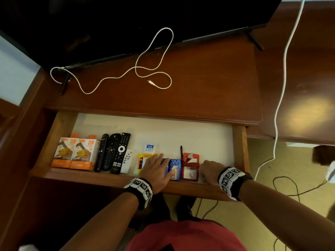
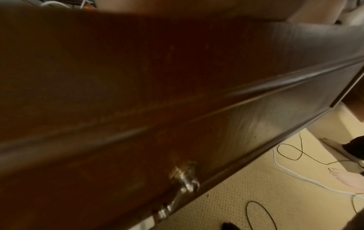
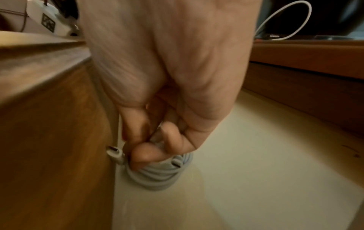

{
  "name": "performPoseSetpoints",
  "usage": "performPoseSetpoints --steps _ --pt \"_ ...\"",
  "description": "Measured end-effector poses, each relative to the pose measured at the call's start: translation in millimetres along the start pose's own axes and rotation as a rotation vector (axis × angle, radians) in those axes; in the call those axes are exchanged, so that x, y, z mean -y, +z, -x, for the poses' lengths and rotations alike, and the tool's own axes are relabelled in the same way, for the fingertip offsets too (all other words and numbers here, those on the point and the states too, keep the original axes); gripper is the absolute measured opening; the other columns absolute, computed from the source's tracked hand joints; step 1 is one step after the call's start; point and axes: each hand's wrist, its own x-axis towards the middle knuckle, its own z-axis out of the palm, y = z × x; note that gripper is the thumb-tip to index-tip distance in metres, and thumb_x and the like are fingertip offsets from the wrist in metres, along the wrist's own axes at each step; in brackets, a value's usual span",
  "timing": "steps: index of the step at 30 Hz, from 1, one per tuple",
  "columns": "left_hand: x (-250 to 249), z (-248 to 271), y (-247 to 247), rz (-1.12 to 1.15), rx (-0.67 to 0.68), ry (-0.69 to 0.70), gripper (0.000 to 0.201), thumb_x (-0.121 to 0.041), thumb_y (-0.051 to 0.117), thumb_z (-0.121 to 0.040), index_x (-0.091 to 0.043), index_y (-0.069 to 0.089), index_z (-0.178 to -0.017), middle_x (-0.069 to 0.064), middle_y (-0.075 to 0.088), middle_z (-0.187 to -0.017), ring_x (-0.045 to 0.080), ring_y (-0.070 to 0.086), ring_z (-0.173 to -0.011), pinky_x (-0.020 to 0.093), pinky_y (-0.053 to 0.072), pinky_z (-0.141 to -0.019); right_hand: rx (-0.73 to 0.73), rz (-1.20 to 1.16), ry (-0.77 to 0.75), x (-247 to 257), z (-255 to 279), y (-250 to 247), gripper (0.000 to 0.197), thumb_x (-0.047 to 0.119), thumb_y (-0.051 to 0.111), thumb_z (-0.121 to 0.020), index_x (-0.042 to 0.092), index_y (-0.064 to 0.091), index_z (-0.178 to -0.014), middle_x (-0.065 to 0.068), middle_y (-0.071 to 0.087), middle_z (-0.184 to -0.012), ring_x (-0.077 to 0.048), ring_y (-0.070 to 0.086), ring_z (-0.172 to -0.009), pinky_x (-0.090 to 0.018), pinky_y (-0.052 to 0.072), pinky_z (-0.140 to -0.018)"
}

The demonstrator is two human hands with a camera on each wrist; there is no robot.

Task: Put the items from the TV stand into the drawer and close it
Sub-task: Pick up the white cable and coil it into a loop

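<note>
Drawer (image 1: pixel 59 124), pulled open below the TV stand (image 1: pixel 199 84), white-lined, its contents ranged along the front wall nearest me. Right hand (image 1: pixel 211 171): fingers curled round a coiled grey cable (image 3: pixel 161 177), setting it down in the near right corner against the front wall, probably so the coil cannot spring loose. Left hand (image 1: pixel 157 169): flat, fingers straight, resting on a blue packet (image 1: pixel 175 169) and gripping nothing; I judge it steadies the row. Beside it, a red tag holder (image 1: pixel 190 169) with a dark pen (image 1: pixel 181 151) behind; its printing is too blurred to read. Leftward: a white tube (image 1: pixel 150 150) marked "Safi", a yellow packet (image 1: pixel 140 161), a small white remote (image 1: pixel 127 161), three black remotes (image 1: pixel 113 153), two orange-and-white boxes (image 1: pixel 76 153) marked "25W". Farther off, on the stand top: a loose white cable (image 1: pixel 154 69), not yet stowed, before the dark television (image 1: pixel 126 24). Drawer not yet closed.
</note>
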Motion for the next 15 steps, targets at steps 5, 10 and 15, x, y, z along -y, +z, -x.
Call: performPoseSetpoints --steps 5,10,15 --pt "1.1 -0.3 1.9 -0.024 -0.088 0.006 0.068 -0.061 0.022 -0.101 -0.02 0.035 -0.154 0.008 0.035 -0.16 0.03 0.023 -0.15 0.048 0.019 -0.123 -0.065 -0.033 0.025 5.8 -6.1 -2.6 0.022 0.004 0.06 -0.088 0.006 0.064 -0.109 -0.015 0.07 -0.107 -0.031 0.072 -0.094 -0.03 0.052 -0.067" --pt "5.0 -2.4 -11.7 0.053 -0.088 -0.075 0.057 -0.054 0.027 -0.105 -0.023 0.042 -0.15 0.008 0.029 -0.164 0.029 0.018 -0.153 0.052 0.017 -0.122 -0.09 -0.087 0.057 13.6 -6.0 -18.2 0.021 0.007 0.049 -0.094 0.006 0.066 -0.107 -0.014 0.069 -0.108 -0.03 0.071 -0.094 -0.028 0.049 -0.067" --pt "20.3 -13.9 -84.4 0.104 -0.287 -0.073 0.049 -0.045 0.036 -0.105 -0.021 0.047 -0.146 0.006 0.04 -0.154 0.027 0.033 -0.142 0.046 0.032 -0.113 -0.327 -0.235 0.041 24.4 -10.3 -89.7 0.019 0.024 0.051 -0.088 0.019 0.07 -0.088 -0.002 0.071 -0.093 -0.025 0.067 -0.083 -0.034 0.055 -0.067"
